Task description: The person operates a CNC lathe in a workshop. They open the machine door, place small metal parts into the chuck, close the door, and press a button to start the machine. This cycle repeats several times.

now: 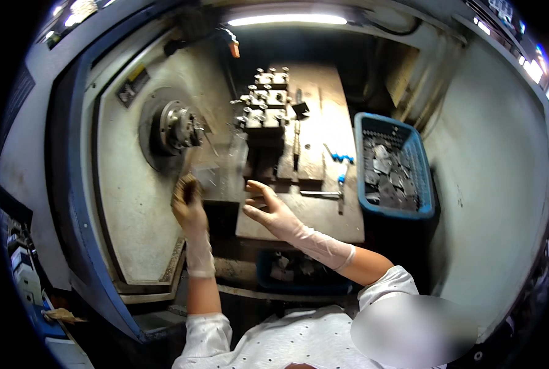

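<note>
My left hand, in a pale glove with dark-stained fingers, is just below the metal chuck on the machine's left wall. Its fingers are curled and blurred, and whatever they hold is hidden. My right hand, gloved too, is at the front edge of the metal bed, fingers apart and half bent, holding nothing. Beyond it stand several tool blocks with bolts. A T-handled tool and blue jointed hose pieces lie on the bed's right part.
A blue plastic basket with metal pieces stands right of the bed. A second bin with pieces is lower, under my right forearm. Enclosure walls border the workspace; a lamp runs along the top and an orange-tipped nozzle hangs at upper left.
</note>
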Motion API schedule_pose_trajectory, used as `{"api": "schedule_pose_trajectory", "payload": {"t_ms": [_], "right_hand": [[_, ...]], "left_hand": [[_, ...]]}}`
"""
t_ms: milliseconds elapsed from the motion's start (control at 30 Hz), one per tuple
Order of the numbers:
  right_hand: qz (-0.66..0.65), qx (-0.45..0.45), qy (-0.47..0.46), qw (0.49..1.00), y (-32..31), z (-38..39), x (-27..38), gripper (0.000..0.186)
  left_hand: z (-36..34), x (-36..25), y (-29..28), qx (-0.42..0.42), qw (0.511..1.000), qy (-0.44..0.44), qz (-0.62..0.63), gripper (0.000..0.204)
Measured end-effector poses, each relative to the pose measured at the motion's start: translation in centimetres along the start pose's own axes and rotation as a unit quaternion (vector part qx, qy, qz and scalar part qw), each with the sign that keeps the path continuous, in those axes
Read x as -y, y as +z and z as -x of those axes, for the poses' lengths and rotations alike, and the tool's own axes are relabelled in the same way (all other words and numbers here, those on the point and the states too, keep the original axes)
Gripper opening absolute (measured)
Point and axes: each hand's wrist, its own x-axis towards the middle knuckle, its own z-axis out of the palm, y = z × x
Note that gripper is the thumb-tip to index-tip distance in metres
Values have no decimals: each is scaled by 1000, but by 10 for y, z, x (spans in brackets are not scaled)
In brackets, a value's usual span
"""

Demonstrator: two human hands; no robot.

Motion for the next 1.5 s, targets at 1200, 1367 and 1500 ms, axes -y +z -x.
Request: {"api": "schedule_pose_trajectory", "payload": {"t_ms": [1200,1367,1500], "right_hand": [[328,-381,46,863,-156,238,-22,14],[169,-140,212,952,-95,218,-55,20],[7,27,301,953,-32,173,-85,26]], "left_hand": [[219,143,69,448,790,106,-406,17],[196,115,8,412,857,-240,-196,22],[189,73,-43,337,847,-411,1,27]]}}
